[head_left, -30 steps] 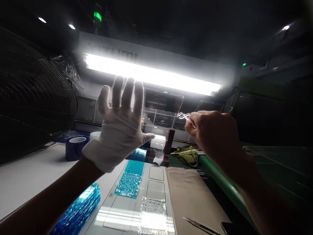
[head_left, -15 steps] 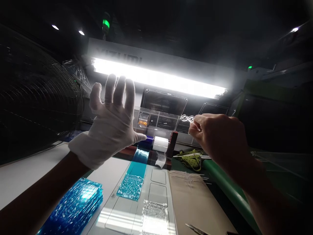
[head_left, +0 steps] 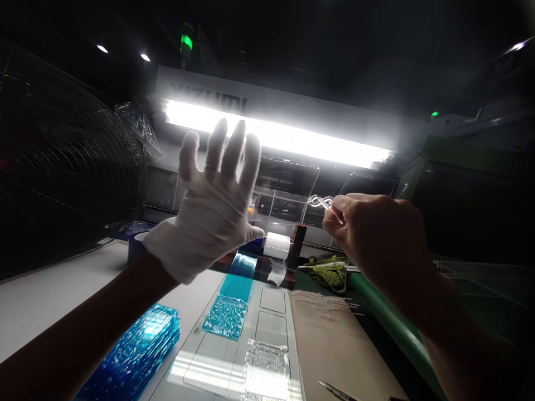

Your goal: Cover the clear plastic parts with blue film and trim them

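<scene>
My left hand (head_left: pixel 217 203), in a white glove, is raised with its fingers spread and nothing in it. The fingertips overlap the bright tube lamp (head_left: pixel 284 133). My bare right hand (head_left: pixel 368 223) is closed around one end of a clear twisted plastic piece (head_left: pixel 321 201), which sticks out to the left of the fingers. Under the hands, a blue film strip (head_left: pixel 238 284) runs down from the rolls to a textured blue square (head_left: pixel 225 317) on the white board. A clear textured piece (head_left: pixel 266 370) lies nearer.
A stack of blue sheets (head_left: pixel 137 351) lies at lower left, beside a large fan (head_left: pixel 83 161). A white roll (head_left: pixel 277 244) stands at the back. Tweezers (head_left: pixel 336 391) and clear pieces (head_left: pixel 326 303) rest on brown board (head_left: pixel 334 345); a green pouch (head_left: pixel 328 273) lies behind.
My left hand has moved to the right, its fingers still spread. My right hand stays in nearly the same place with the clear piece. The view has shifted slightly.
</scene>
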`<move>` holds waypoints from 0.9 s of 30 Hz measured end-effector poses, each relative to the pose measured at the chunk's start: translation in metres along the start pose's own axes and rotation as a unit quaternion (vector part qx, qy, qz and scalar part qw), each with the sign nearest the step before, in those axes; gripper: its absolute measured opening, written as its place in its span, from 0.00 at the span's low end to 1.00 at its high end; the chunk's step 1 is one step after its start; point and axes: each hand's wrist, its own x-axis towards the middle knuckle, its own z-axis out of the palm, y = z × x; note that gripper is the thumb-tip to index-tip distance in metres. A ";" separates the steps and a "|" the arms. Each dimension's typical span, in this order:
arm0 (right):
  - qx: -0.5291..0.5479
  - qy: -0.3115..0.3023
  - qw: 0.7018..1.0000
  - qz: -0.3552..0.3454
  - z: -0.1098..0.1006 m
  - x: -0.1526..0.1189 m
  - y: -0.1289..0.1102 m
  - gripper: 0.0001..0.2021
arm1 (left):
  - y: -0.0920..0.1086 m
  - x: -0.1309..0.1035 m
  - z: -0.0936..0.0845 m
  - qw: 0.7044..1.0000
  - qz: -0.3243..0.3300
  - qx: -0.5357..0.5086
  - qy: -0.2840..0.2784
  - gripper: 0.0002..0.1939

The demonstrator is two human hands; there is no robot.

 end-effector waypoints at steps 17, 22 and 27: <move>0.078 0.142 0.987 0.004 -0.012 -0.039 0.043 0.25 | -0.059 -0.011 0.051 0.973 0.060 0.160 0.158 0.58; 0.073 0.131 0.986 -0.069 0.004 -0.038 0.050 0.40 | -0.077 -0.021 0.051 0.972 0.067 0.143 0.176 0.59; 0.064 0.107 0.990 -0.069 0.004 -0.033 0.040 0.42 | -0.079 -0.024 0.048 0.969 0.076 0.146 0.186 0.59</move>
